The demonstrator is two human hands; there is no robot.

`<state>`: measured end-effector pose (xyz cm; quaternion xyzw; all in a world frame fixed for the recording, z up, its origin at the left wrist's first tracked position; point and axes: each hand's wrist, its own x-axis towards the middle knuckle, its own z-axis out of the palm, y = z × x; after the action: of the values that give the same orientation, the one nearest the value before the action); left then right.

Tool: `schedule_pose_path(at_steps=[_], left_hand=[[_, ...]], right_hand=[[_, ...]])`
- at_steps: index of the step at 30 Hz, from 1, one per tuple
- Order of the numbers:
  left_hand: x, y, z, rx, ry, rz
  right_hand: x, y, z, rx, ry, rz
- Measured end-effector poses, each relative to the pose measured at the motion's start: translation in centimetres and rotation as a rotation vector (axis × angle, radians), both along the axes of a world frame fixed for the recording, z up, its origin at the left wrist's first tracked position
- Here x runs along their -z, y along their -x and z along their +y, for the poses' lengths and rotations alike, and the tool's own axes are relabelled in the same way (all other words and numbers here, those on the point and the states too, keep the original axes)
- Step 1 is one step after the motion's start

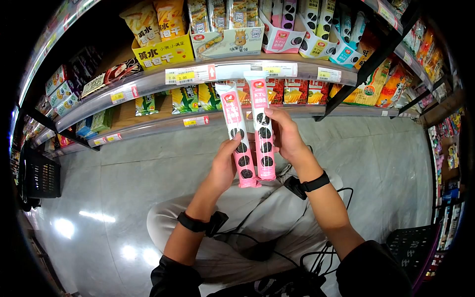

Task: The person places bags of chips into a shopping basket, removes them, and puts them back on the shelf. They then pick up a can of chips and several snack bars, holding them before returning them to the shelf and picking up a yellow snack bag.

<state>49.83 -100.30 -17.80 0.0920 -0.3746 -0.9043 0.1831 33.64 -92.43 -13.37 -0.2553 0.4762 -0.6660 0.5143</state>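
Note:
Two long pink and white cookie packs are held upright side by side in front of the shelves. My left hand point(225, 163) is closed on the left pack point(243, 161), its thumb across the printed cookies. The right pack point(266, 148) is in my right hand point(289, 136), with the thumb on its upper part. The fingers behind both packs are mostly hidden. Beyond them, on the upper shelf, stands a pink and white box point(282, 40) holding similar slim packs.
A curved shelf edge point(148, 85) with price tags crosses ahead. Beside the pink box are a yellow box point(163, 55) and a blue-white box point(345, 53). Black baskets stand at left point(43, 173) and lower right point(410, 247). Cables hang near my legs.

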Motion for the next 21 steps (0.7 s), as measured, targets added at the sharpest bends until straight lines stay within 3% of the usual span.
schedule_pose_path(at_steps=[21], left_hand=[[-0.5,0.0,0.1,-0.003,0.048,-0.04]], right_hand=[[1.7,0.6,-0.3,0.034,0.061,0.106]])
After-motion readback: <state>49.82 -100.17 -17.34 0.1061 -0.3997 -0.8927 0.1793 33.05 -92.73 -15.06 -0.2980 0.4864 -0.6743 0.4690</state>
